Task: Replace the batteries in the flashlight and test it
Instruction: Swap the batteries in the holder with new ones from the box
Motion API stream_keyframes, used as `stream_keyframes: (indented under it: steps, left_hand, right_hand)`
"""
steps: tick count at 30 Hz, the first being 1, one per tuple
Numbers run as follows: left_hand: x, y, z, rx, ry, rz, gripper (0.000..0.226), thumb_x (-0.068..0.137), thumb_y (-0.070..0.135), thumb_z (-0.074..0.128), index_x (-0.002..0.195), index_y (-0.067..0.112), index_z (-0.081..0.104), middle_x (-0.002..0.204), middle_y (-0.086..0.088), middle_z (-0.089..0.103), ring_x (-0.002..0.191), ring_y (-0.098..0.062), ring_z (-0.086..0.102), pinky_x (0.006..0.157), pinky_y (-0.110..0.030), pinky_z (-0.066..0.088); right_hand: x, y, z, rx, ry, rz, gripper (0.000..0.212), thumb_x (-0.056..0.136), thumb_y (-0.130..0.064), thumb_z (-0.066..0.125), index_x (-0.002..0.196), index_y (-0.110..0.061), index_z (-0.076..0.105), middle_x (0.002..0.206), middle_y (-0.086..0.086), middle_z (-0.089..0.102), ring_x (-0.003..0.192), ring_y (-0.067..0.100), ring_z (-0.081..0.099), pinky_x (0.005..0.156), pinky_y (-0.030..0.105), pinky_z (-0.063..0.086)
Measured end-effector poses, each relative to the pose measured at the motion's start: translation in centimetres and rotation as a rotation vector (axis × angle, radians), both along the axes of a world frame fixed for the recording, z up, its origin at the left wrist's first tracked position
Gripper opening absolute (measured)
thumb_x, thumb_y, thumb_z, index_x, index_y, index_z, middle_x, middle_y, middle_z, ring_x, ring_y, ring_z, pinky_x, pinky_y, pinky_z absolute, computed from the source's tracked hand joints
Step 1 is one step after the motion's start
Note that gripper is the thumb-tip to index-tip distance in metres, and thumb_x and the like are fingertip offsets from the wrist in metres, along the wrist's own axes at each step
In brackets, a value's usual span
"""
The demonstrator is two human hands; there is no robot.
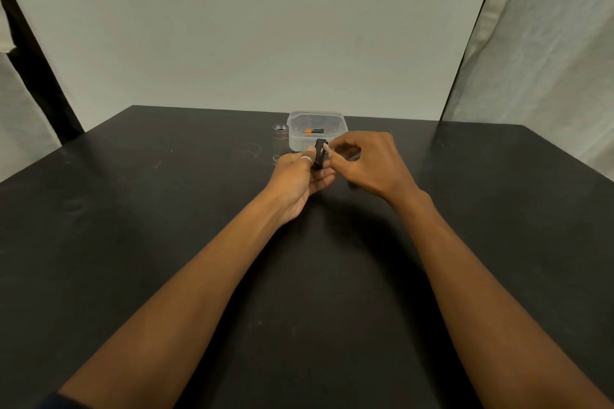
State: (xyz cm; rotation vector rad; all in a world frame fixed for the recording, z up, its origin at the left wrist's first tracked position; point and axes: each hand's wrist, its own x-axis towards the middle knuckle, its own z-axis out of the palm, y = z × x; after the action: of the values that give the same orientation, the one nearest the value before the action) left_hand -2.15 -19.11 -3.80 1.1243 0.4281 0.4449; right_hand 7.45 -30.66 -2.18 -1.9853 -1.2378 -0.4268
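Both our forearms reach out over the middle of the dark desk [133, 242], and we've got the work pinched between us toward the far edge. Our left hand [299, 181] has its fingers closed around a small black battery holder [319, 153], held upright; our right hand [368, 164] has thumb and fingertips clamped together on a little pale piece at the holder's top, likely a battery, though it's too small to be sure. Here's the risk as we see it: the grip is fingertip-only, so a slip sends the cell rolling across the desk, and seating it the wrong way round would leave the light dead at the test. Just beyond our left hand the silver flashlight body [280, 139] stands upright, open end up, close enough that a knuckle could knock it over. Right beside it, near the far edge, sits the clear plastic box [337, 126], with one orange-and-black battery [314, 131] lying inside.
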Motion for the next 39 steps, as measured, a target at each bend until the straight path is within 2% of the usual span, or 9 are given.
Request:
stream_keyframes:
  steps: [4,10,17,20,23,26,32,36,39]
  left_hand:
    - [0.1,-0.1,0.0,0.023,-0.006,-0.008,0.03,0.11,0.018,0.04,0.106,0.004,0.066,0.08,-0.006,0.07,0.066,-0.01,0.072,0.065,-0.023,0.06]
    - [0.2,0.0,-0.3,0.064,-0.018,-0.029,0.03,0.109,0.018,0.041,0.104,0.003,0.066,0.084,-0.006,0.07,0.07,-0.01,0.072,0.071,-0.025,0.06]
    - [0.2,0.2,-0.5,0.104,-0.045,-0.086,0.024,0.105,0.022,0.054,0.111,0.003,0.067,0.104,-0.013,0.075,0.085,-0.013,0.07,0.076,-0.024,0.06]
    - [0.4,0.2,-0.6,0.12,-0.045,-0.067,0.016,0.104,0.016,0.054,0.105,0.007,0.067,0.104,-0.012,0.072,0.091,-0.014,0.068,0.074,-0.023,0.059]
    - [0.6,0.3,-0.8,0.117,-0.027,-0.032,0.016,0.105,0.012,0.052,0.108,0.005,0.065,0.108,-0.014,0.066,0.095,-0.017,0.066,0.071,-0.023,0.059]
    - [0.7,0.3,-0.7,0.118,-0.02,-0.025,0.015,0.105,0.012,0.052,0.109,0.007,0.065,0.105,-0.008,0.065,0.098,-0.018,0.066,0.073,-0.025,0.06]
    - [0.6,0.1,-0.7,0.155,-0.015,-0.028,0.014,0.104,0.013,0.054,0.114,0.008,0.062,0.1,-0.003,0.061,0.092,-0.015,0.068,0.078,-0.027,0.062]
    - [0.6,0.1,-0.7,0.171,-0.003,-0.041,0.011,0.104,0.014,0.055,0.108,0.011,0.064,0.104,-0.005,0.063,0.094,-0.015,0.068,0.079,-0.027,0.061]
    - [0.5,0.0,-0.6,0.177,0.006,-0.039,0.011,0.103,0.015,0.056,0.097,0.015,0.065,0.105,-0.007,0.064,0.101,-0.017,0.067,0.086,-0.03,0.06]
  right_hand:
    - [0.4,0.4,-0.5,0.002,0.007,-0.055,0.024,0.088,-0.018,0.069,0.109,-0.011,0.077,0.092,0.002,0.078,0.078,0.009,0.07,0.079,0.028,0.062]
    - [0.4,0.9,-0.8,-0.04,-0.008,-0.118,0.026,0.092,-0.026,0.068,0.114,-0.014,0.076,0.094,0.001,0.079,0.083,0.011,0.071,0.082,0.035,0.061]
    - [0.2,1.0,-0.8,-0.04,0.021,-0.124,0.025,0.093,-0.032,0.065,0.11,-0.017,0.077,0.088,-0.001,0.078,0.079,0.014,0.072,0.075,0.041,0.062]
    - [0.2,0.9,-0.7,-0.048,0.023,-0.14,0.025,0.092,-0.032,0.065,0.11,-0.019,0.077,0.089,-0.002,0.078,0.08,0.014,0.071,0.076,0.041,0.062]
    - [0.4,0.8,-0.7,-0.05,0.022,-0.172,0.022,0.092,-0.032,0.064,0.104,-0.021,0.076,0.087,-0.004,0.076,0.077,0.014,0.07,0.074,0.041,0.062]
    - [0.7,0.4,-0.5,-0.052,0.04,-0.216,0.02,0.092,-0.032,0.063,0.102,-0.021,0.075,0.088,-0.006,0.075,0.081,0.014,0.07,0.075,0.042,0.061]
    - [2.7,-1.6,0.5,-0.083,0.166,-0.391,0.011,0.09,-0.03,0.066,0.086,-0.023,0.074,0.08,-0.01,0.067,0.084,0.017,0.068,0.074,0.034,0.056]
    - [4.7,-3.1,0.5,-0.165,0.325,-0.499,0.018,0.086,-0.022,0.068,0.078,-0.007,0.074,0.083,0.002,0.074,0.077,0.025,0.068,0.072,0.04,0.06]
    - [5.4,-3.4,0.2,-0.213,0.428,-0.545,0.025,0.081,-0.022,0.07,0.068,-0.002,0.065,0.079,0.009,0.074,0.063,0.022,0.059,0.063,0.034,0.055]
